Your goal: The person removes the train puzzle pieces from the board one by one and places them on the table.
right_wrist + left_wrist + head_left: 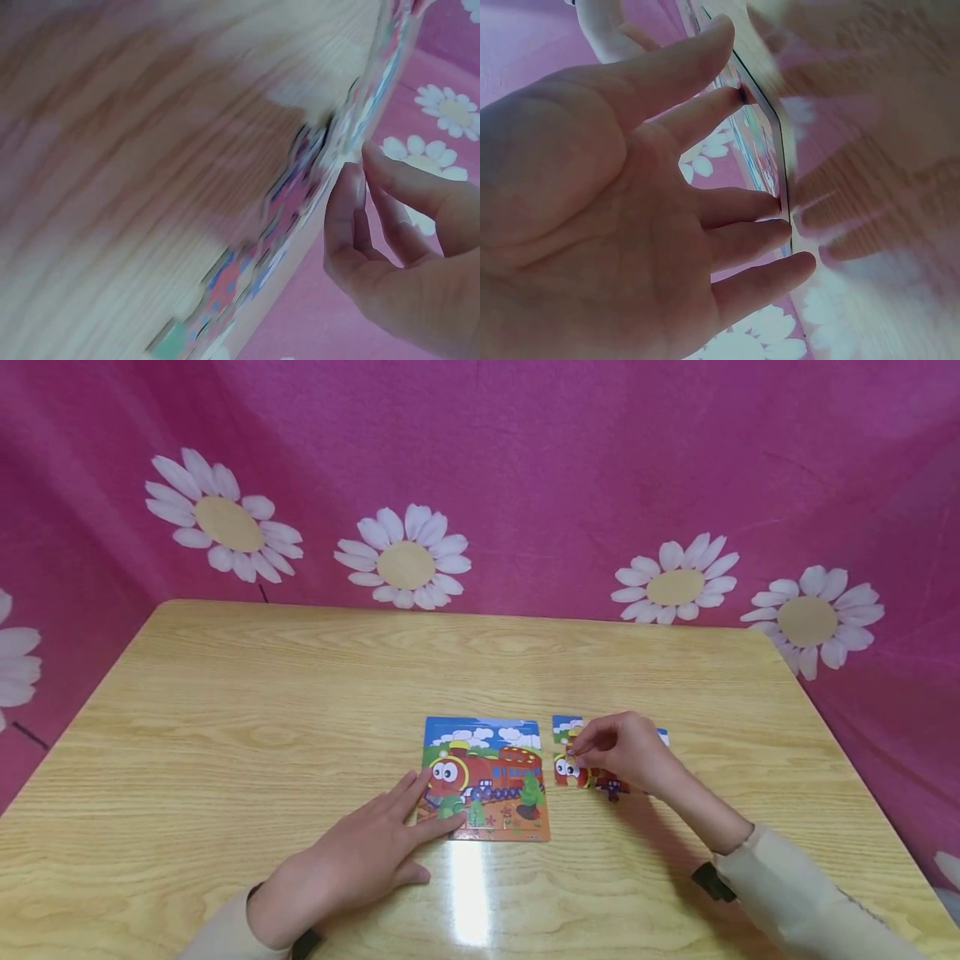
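Note:
A square train picture board (487,777) lies on the table, showing a red engine with big eyes. My left hand (367,847) is spread flat at its lower left, fingertips resting on the board's edge; the left wrist view shows these fingers (739,206) straight and apart. Right of the board lie several jigsaw puzzle pieces (567,725) with a matching train picture, partly hidden under my right hand (626,752). Its thumb and index finger pinch a small puzzle piece at the left of this group. The right wrist view shows the fingertips (346,180) close over the row of pieces (289,202).
The wooden table (262,718) reaches back to a pink cloth (525,468) with large white daisies, which also hangs at both sides. A bright light reflection (470,893) lies on the tabletop below the board.

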Tool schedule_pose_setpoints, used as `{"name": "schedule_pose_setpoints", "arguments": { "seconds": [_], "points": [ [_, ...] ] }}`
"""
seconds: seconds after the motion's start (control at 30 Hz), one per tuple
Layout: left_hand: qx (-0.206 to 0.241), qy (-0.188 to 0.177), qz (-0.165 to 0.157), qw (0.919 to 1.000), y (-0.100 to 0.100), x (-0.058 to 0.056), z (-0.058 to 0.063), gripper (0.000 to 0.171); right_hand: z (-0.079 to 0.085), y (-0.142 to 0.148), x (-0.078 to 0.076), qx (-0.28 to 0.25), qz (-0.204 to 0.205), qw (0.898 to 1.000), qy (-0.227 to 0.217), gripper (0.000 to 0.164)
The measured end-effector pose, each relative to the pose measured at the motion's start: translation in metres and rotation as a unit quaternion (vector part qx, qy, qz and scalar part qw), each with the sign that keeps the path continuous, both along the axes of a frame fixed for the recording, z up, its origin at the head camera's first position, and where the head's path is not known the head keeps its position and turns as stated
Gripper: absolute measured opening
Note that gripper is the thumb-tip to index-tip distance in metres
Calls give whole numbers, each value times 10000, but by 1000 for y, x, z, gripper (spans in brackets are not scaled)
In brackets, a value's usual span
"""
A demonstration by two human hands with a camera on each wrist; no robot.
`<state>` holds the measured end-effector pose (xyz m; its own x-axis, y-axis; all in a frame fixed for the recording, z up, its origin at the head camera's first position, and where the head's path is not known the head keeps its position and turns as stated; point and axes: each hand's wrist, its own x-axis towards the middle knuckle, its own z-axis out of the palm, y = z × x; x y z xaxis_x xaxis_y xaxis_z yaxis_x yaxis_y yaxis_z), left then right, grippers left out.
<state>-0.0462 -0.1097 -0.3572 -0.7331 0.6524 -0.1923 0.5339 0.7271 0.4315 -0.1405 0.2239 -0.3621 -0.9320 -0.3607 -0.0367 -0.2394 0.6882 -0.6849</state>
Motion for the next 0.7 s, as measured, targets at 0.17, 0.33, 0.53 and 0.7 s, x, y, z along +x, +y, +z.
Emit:
{"name": "schedule_pose_setpoints", "arguments": {
  "seconds": [0.17,0.33,0.53,0.7],
  "points": [
    [23,110,-61,9999,1,2,0,60,0,-11,8,-340,55,9989,-317,6],
    [-6,218,-232,9995,10,6,0,61,-2,-24,19,-539,200,9963,-646,6],
    [-241,656,-667,9953,29,13,-4,67,-5,-35,30,-434,352,9955,-761,7],
    [-275,923,-667,9931,32,16,-10,69,-7,-39,31,-135,434,9968,-653,3]
  ]
}}
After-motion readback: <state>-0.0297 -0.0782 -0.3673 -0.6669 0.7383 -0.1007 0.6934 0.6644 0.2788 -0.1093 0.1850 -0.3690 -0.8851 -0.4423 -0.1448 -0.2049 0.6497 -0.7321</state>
